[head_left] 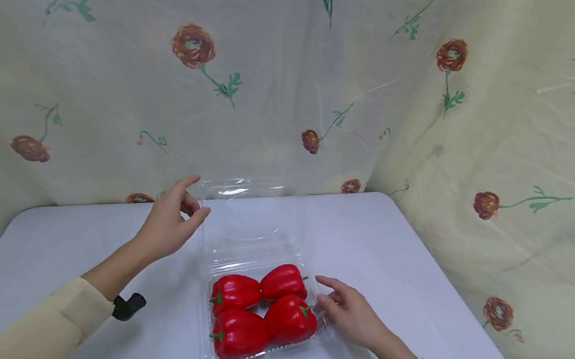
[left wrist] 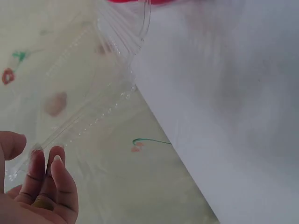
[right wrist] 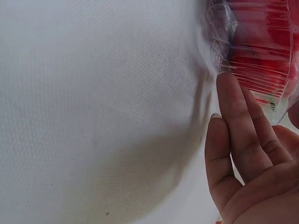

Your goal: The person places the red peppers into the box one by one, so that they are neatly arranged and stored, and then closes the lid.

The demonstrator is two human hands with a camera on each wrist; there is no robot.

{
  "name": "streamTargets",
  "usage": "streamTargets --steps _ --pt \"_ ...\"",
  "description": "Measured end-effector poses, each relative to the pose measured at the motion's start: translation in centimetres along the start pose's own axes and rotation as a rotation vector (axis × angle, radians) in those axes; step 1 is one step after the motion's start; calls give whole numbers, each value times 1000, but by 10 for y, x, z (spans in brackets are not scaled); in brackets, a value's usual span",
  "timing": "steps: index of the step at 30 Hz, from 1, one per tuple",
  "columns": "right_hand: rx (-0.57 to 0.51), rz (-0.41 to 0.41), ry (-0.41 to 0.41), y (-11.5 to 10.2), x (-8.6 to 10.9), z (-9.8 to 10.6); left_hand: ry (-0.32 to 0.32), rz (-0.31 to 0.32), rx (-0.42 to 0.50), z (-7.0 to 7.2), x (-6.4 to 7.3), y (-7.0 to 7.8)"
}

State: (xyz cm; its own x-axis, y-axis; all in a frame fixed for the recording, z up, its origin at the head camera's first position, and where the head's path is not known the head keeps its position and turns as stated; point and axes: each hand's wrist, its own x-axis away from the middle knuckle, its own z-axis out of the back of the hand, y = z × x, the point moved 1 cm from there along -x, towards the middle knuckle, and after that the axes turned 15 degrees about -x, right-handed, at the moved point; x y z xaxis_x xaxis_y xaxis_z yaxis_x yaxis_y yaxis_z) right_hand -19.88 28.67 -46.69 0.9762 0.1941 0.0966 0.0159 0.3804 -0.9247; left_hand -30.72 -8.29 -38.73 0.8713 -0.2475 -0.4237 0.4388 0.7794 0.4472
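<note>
A clear plastic clamshell box [head_left: 205,334] lies on the table with several red bell peppers [head_left: 239,335] in its base. Its transparent lid [head_left: 251,219] stands raised at the far side. My left hand [head_left: 170,220] is at the lid's left edge, thumb and index finger spread apart. In the left wrist view, fingertips [left wrist: 36,161] meet the lid's edge. Beside the base's right wall is my right hand [head_left: 354,315]. Its fairly straight fingers [right wrist: 238,112] touch the box's side in the right wrist view, while its thumb is near the rim, partly cut off.
A white-covered table [head_left: 365,240] bears the box. Behind it and along the right hangs a floral curtain [head_left: 276,85], close to the table's edges. Each wrist carries a black camera mount [head_left: 129,306].
</note>
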Motion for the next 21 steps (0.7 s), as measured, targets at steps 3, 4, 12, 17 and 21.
streamTargets --steps 3,4,12,17,21 --pt "1 2 4 0 0 0 13 -54 -9 4 6 7" --pt "1 4 3 0 0 0 22 -72 -16 4 8 9" --pt "95 59 123 -21 -8 8 37 -185 -73 8 19 20" --pt "176 236 190 -55 -34 21 53 -193 -86 9 20 19" --pt "158 317 203 -82 -58 28 50 -198 -84 9 19 19"
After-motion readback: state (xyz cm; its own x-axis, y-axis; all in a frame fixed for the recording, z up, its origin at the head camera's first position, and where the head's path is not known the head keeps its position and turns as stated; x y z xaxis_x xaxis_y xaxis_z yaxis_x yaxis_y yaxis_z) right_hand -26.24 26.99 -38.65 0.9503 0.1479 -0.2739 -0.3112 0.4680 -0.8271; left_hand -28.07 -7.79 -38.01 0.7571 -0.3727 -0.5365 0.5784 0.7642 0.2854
